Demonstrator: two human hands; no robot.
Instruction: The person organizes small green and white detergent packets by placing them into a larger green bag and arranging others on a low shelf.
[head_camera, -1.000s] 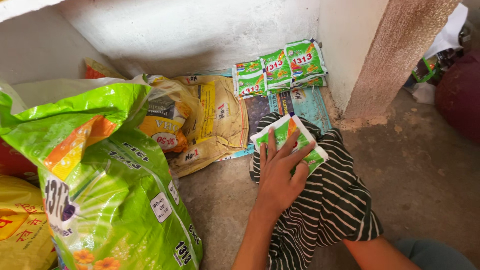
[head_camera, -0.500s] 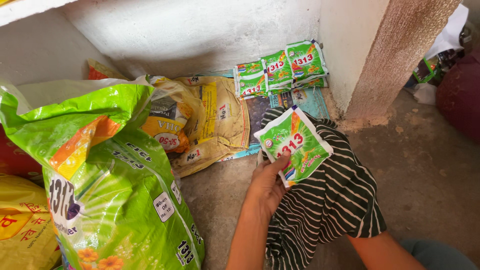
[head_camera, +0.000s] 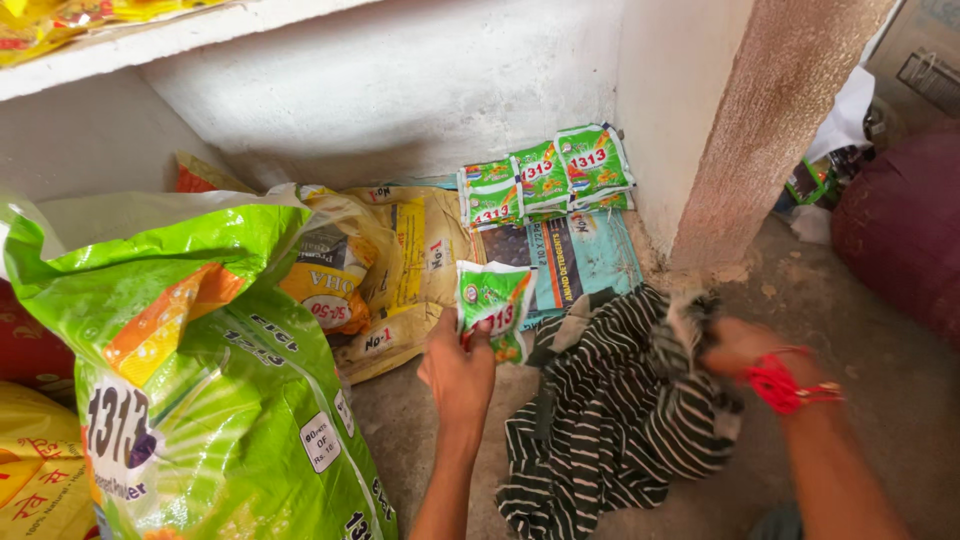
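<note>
A small green sachet (head_camera: 493, 308) with a red patch is pinched upright in the left hand (head_camera: 458, 368), just above the floor (head_camera: 850, 400) beside the striped black-and-white cloth (head_camera: 610, 420). The right hand (head_camera: 735, 345), wearing a red thread at the wrist, grips that cloth's edge, blurred. Behind, a row of matching green sachets (head_camera: 548, 180) leans against the white wall (head_camera: 400, 90). A large green sack (head_camera: 200, 380) stands at left, near yellow bags (head_camera: 400, 260).

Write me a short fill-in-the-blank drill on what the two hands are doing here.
The left hand holds a small ____ sachet.
The right hand grips a black-and-white ____ cloth.
The right wrist wears a ____ thread band.
More sachets lean against the ____ at the back.

Missing words: green; striped; red; wall
</note>
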